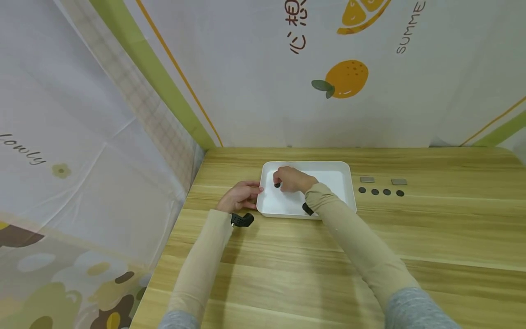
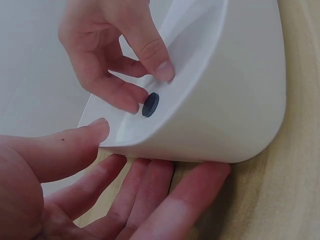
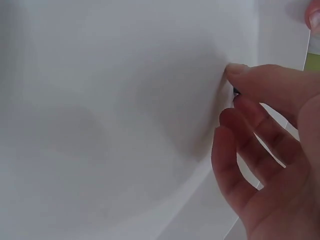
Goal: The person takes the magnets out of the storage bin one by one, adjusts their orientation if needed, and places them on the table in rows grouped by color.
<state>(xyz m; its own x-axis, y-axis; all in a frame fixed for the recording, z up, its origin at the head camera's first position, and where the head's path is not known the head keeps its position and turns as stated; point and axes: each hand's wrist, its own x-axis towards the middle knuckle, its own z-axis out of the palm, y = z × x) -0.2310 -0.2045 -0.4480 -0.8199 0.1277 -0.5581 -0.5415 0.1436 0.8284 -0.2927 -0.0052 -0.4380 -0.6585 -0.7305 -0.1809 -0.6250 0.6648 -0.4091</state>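
My left hand [image 1: 241, 195] holds the left end of a white rectangular tray [image 1: 349, 183]. In the left wrist view its thumb [image 2: 65, 152] lies at the rim while its fingers touch the outer wall from below. Inside the tray, near its left end, my right hand [image 1: 292, 179] has its thumb and fingertips curled at a small black disc [image 2: 150, 105]. Only a dark sliver of that disc [image 3: 236, 91] shows between thumb and index finger in the right wrist view, the rest being hidden.
Right of the tray, several black discs [image 1: 375, 192] lie in a row on the wooden table [image 1: 263, 274]. Behind them lie two flat grey rectangular pieces [image 1: 367, 179] [image 1: 399, 182]. A printed curtain [image 1: 255, 82] hangs along the table's back and left sides.
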